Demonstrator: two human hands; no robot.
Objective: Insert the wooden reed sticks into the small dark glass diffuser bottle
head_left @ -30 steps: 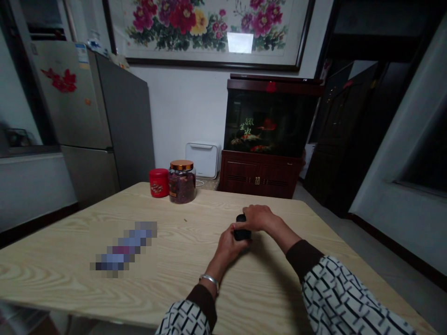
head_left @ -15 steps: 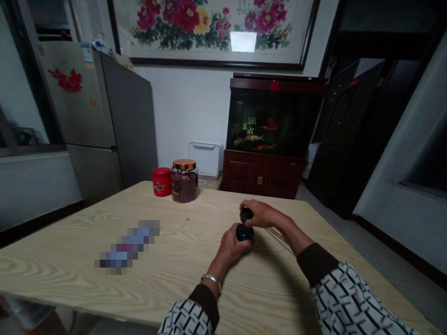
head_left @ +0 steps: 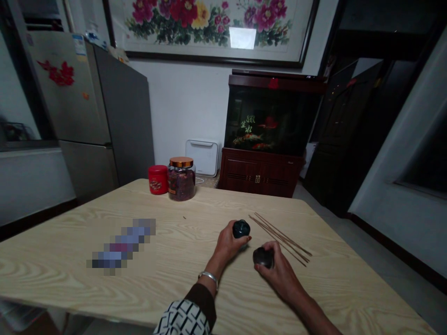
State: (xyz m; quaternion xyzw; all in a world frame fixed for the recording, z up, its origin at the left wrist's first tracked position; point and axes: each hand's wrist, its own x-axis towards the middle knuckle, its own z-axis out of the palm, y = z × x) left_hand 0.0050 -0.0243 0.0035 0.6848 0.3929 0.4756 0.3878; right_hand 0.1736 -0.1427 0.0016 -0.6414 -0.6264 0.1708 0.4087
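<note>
My left hand (head_left: 227, 244) is wrapped round a small, glossy, dark teal jar (head_left: 241, 228) that stands on the wooden table (head_left: 195, 279). My right hand (head_left: 279, 272) grips a dark, round, cup-like piece (head_left: 263, 257) just nearer to me and to the right of the jar, apart from it. Whether this piece touches the tabletop I cannot tell. Several thin brown sticks (head_left: 281, 236) lie side by side on the table, behind and to the right of my right hand.
At the back left of the table stand a red canister (head_left: 158, 179) and a clear jar with a copper-coloured lid (head_left: 182, 179). A pixelated long item (head_left: 122, 246) lies on the left. Beyond the table are a fish tank (head_left: 272, 116) and a fridge (head_left: 75, 97).
My right hand has lifted the cup-like piece away from above the teal jar and brought it down to the right, towards me. The sticks now show fully. My left hand stays on the jar.
</note>
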